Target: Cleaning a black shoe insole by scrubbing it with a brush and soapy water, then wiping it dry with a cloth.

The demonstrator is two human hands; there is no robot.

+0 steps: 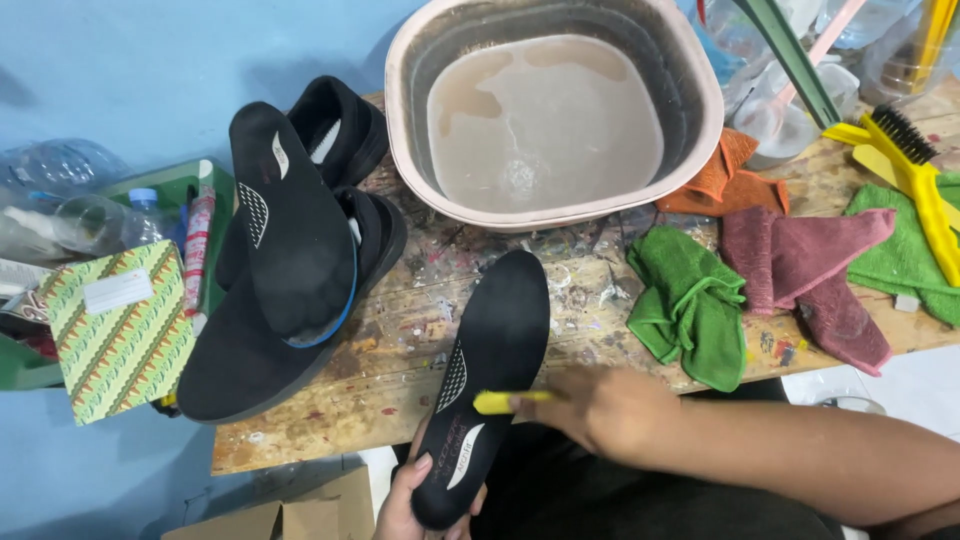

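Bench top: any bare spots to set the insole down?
Bare wood lies between the black shoes, the basin and the green cloth, partly under the insole. The near left bench edge is also free. Right side is crowded with cloths and a yellow brush.

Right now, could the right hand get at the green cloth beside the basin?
Probably yes: the right hand lies just below the green cloth with only bare table between, though its fingers hold a yellow brush.
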